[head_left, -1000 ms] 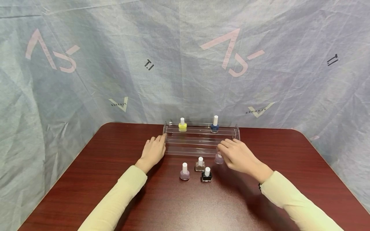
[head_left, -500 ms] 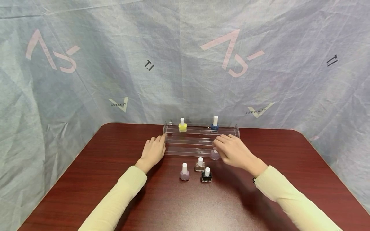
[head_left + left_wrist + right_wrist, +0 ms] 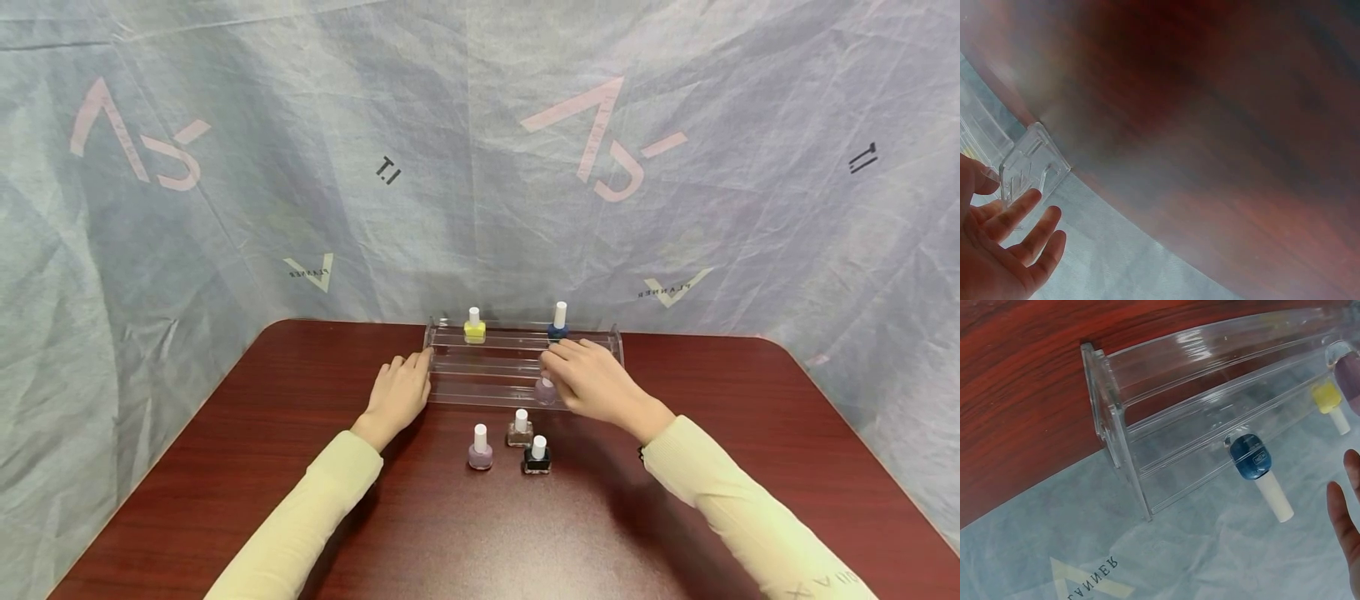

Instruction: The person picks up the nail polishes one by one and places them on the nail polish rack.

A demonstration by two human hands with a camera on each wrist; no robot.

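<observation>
Right hand (image 3: 596, 385) covers most of pale lilac bottle (image 3: 545, 390); only lower body shows under fingers, cap hidden. Dark blue bottle (image 3: 558, 330) base partly hidden behind fingertips. Right wrist view: hand cut off by right edge. Left wrist view: table (image 3: 1222, 125) blurred, left hand (image 3: 997, 250) cropped at corner.

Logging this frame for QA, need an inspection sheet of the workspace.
Surface: dark red wooden table.
Job's things: clear acrylic tiered rack; pale purple polish bottle in right hand, over the rack's front step.
Clutter: yellow bottle and blue bottle on the top step; lilac bottle, clear-beige bottle, black bottle on the table.
Grippers: left hand rests at the rack's left end; right hand holds the bottle.
Cables: nothing seen.
Surroundings: grey printed cloth backdrop.
</observation>
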